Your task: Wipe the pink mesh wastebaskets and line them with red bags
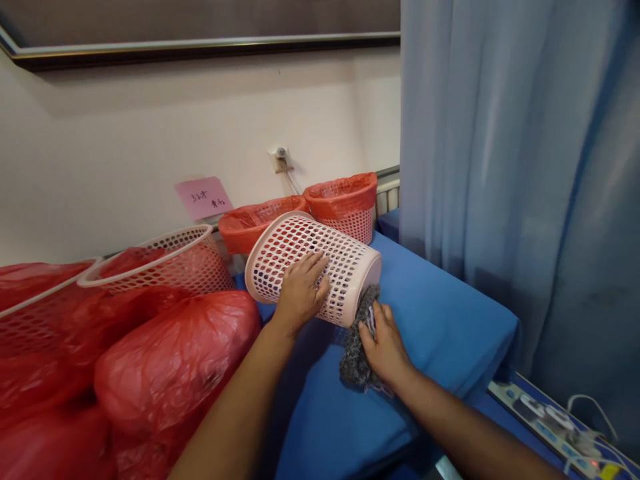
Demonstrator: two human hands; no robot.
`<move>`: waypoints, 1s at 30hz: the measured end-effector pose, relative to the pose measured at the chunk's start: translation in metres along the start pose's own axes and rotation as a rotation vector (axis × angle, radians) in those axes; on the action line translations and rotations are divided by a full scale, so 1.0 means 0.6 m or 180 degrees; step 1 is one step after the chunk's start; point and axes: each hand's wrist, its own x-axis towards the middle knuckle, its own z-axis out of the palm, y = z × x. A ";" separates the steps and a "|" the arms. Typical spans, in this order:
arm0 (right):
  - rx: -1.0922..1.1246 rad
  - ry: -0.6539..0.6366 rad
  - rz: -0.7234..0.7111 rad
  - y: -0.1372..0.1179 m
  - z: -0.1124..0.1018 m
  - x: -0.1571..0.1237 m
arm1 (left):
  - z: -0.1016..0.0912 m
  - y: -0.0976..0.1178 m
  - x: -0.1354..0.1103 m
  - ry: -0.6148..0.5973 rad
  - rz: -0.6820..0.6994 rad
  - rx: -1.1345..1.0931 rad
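A pale pink perforated plastic wastebasket (345,257) lies tilted on its side above the blue-covered surface, its rim toward the left and its base toward the right. My left hand (303,288) rests flat on its holed side with the fingers stretched out. In my right hand (384,343) is a bunched dark grey fuzzy cloth (356,357), gripped between thumb and fingers. The cloth touches the edge of the wastebasket's base. What lies inside the basket, if anything, cannot be made out.
Two baskets lined with red bags, a left one (235,230) and a right one (345,190), stand by the wall. Full red plastic bags (180,360) and more baskets (200,267) crowd the left. A blue curtain (475,133) hangs right, above a power strip (545,423) with cables.
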 end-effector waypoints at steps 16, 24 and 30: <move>-0.0162 0.0038 0.0196 0.023 0.009 0.027 | 0.007 -0.004 0.003 0.0080 0.0038 0.0035; -0.0259 0.0591 -0.0767 -0.020 -0.040 0.075 | 0.009 -0.005 0.002 0.0138 0.0041 0.0008; -0.0453 -0.0231 0.0342 0.045 -0.022 0.113 | 0.008 -0.005 0.002 0.0107 -0.0005 -0.0035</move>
